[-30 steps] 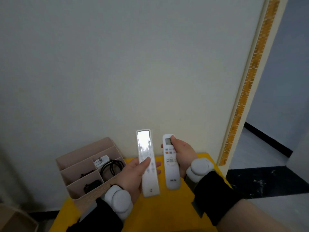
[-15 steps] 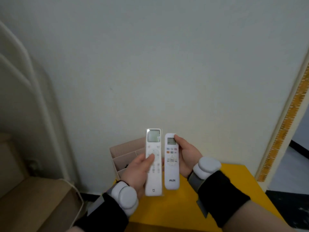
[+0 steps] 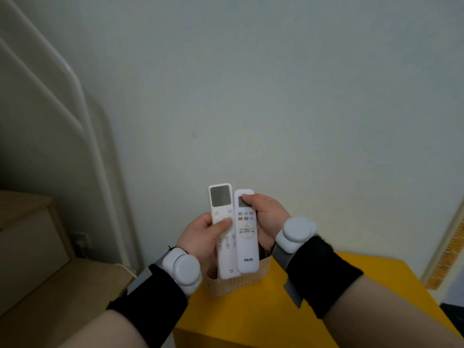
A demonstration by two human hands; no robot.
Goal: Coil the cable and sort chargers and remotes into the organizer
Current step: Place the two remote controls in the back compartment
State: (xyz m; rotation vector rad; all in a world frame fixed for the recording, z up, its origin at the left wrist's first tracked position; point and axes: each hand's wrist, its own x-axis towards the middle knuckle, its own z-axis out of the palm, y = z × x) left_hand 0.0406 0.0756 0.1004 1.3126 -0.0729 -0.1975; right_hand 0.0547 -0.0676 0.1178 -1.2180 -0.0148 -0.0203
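Observation:
Two white remotes are held upright side by side above the organizer, a tan woven box on the yellow table. My left hand grips the longer remote with the grey screen, thumb across its buttons. The shorter AUX remote is in my right hand, thumb on its small display. Both remotes' lower ends overlap the organizer's front wall. The organizer's compartments, the cable and the chargers are hidden behind my hands.
A plain pale wall fills the background. White stair rails and wooden steps stand at the left, with a wall socket low down. A door frame with an orange patterned strip is at the right.
The view has swung left, bringing the stairs in. Both hands have drawn the remotes closer together and lower, over the organizer, which is now mostly covered.

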